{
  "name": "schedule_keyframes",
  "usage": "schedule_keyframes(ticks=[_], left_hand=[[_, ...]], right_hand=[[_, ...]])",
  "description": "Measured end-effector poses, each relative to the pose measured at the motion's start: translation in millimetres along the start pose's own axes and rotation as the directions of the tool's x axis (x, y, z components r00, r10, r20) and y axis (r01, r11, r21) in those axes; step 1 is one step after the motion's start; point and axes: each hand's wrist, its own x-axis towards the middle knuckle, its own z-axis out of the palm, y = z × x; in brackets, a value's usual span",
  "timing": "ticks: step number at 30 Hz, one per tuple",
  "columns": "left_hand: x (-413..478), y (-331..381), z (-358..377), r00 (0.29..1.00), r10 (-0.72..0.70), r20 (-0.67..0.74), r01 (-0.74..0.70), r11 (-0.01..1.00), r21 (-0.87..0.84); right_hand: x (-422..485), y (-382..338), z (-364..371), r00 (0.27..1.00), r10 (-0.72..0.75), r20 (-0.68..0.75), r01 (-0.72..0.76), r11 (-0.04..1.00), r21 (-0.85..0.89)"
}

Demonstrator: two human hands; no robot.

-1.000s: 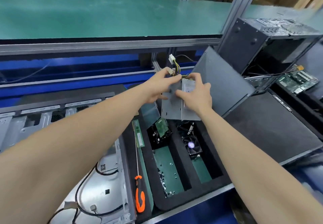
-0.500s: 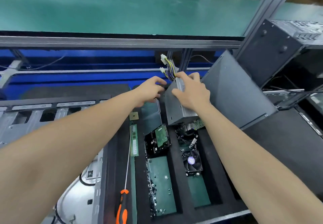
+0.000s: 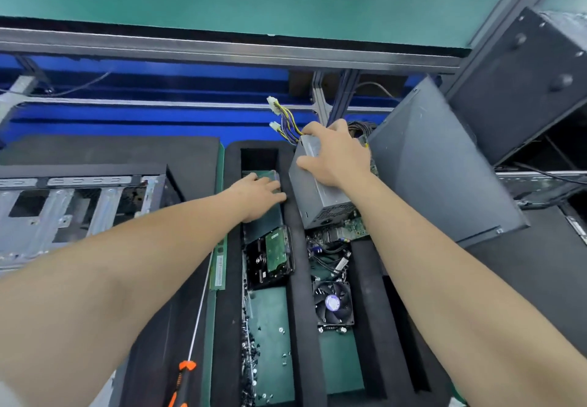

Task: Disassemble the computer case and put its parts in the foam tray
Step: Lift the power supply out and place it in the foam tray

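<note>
Grey power supply (image 3: 320, 190) with yellow-black wires (image 3: 287, 124), black foam tray (image 3: 305, 311), green hard-drive board (image 3: 275, 249), orange-handled screwdriver (image 3: 181, 384).

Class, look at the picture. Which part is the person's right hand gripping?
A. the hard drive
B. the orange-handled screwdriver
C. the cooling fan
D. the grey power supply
D: the right hand curls over the top of the grey power supply, while the hard drive, the cooling fan and the screwdriver lie with no hand on them.
</note>
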Motion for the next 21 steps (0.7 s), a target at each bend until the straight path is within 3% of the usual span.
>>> schedule_keyframes(ticks=[4,7,15,21], left_hand=[[6.4,-14.1,5.4,0.995,0.058,-0.083,-0.05,0.994,0.092],[2.1,-28.7,10.7,0.995,0.09,-0.052,-0.083,0.989,0.126],[-16.6,-47.1,1.6,0.998,0.038,0.059,-0.034,0.997,-0.064],[-23.3,-57.6,-15.7,1.0,-0.006,-0.007,0.005,0.982,-0.187]], right_hand=[[4.7,5.3,0.4,1.0,-0.005,-0.007,0.006,1.0,0.02],[10.2,5.7,-2.0,1.0,-0.002,-0.023,0.003,0.999,0.04],[25.7,-22.3,1.8,0.991,0.004,-0.134,0.024,0.977,0.21],[32.2,-49.0,20.9,0.987,0.046,-0.152,-0.004,0.965,0.264]])
